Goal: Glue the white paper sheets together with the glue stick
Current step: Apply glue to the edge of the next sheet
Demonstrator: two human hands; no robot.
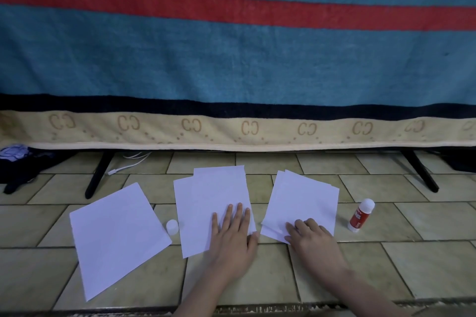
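Beside paper sheets [301, 203], red-labelled glue stick [360, 215]

Glue stick [360, 215] label unreadable; forearms cut off by bottom edge

Matt white paper sheets [213, 211]; glossy plastic glue stick [360, 215]; smooth, faintly shiny floor tiles [386, 262]; coarse woven cloth blanket [231, 64].

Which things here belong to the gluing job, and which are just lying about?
For the job: left sheet, middle pile, right pile, glue stick, white cap.
Lying about: dark clothes, white cable, blanket.
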